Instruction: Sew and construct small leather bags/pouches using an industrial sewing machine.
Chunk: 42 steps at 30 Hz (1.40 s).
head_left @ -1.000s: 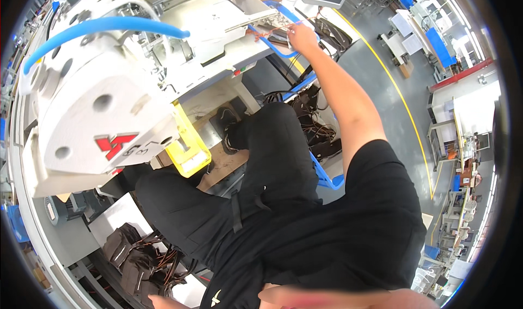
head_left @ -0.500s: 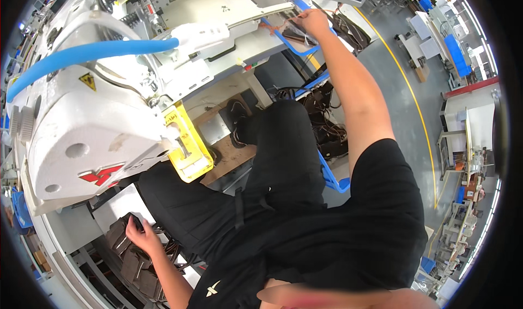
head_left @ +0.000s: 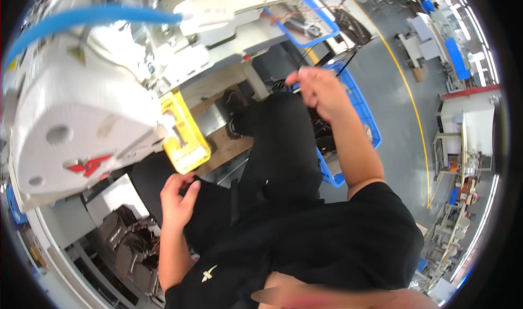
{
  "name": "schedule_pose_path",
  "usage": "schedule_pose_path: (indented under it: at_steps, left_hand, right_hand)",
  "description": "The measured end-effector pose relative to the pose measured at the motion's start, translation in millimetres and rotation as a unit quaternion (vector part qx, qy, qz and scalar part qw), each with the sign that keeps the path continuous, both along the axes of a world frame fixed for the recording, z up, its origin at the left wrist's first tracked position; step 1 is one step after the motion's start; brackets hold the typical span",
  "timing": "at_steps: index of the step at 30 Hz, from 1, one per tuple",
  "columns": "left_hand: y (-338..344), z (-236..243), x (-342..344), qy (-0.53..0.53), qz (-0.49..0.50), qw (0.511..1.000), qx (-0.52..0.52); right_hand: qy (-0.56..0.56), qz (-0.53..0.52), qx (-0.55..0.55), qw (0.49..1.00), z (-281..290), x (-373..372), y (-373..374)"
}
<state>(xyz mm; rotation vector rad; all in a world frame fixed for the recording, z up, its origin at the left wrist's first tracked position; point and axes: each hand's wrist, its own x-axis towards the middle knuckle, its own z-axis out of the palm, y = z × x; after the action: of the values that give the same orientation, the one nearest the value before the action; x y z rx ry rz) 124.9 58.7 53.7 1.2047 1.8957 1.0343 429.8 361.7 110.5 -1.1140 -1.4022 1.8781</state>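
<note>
My right hand [head_left: 322,91] hovers above the right knee, near a blue basket [head_left: 357,99], with its fingers bent and drawn together. Thin dark lines show beside its fingertips, but whether it pinches one of them cannot be made out. Just below the yellow guard [head_left: 188,140] of a white sewing machine [head_left: 81,118] is my left hand [head_left: 177,200]. Its thumb and fingers are curled toward each other; anything dark between them blends into the black trousers. Dark brown stitched pieces [head_left: 133,249] lie in a pile beyond the left forearm.
A blue-rimmed tray [head_left: 327,34] holding a metal tool and orange thread sits at the machine table's right end. A thick blue hose [head_left: 98,17] crosses the machine head. Dark items fill the basket beside my right leg. A yellow line [head_left: 417,118] runs along the floor.
My right hand has come back from the tray toward my knee. My left hand has moved from the brown pile up and right to near the yellow guard. The view has shifted slightly.
</note>
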Motion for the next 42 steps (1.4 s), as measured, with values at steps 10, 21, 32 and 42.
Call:
schedule_pose_path:
  at_steps: [10,21,32,42]
  left_hand:
    - [25,81,46,-0.319,0.007,0.933,0.165]
    - [-1,92,44,-0.328,0.071,0.932,0.137]
    - [3,91,34,-0.426,0.101,0.885,0.158]
    - [5,88,35,-0.336,0.037,0.917,0.211]
  right_hand:
    - [0.012,0.422,-0.006,0.907,53,-88,-136]
    - [0.033,0.45,-0.09,0.888,53,-98,-155]
    - [0.157,0.446,0.191,0.86,38,-103,-133]
    - [0.06,0.364,0.15,0.917,34,-106,-143]
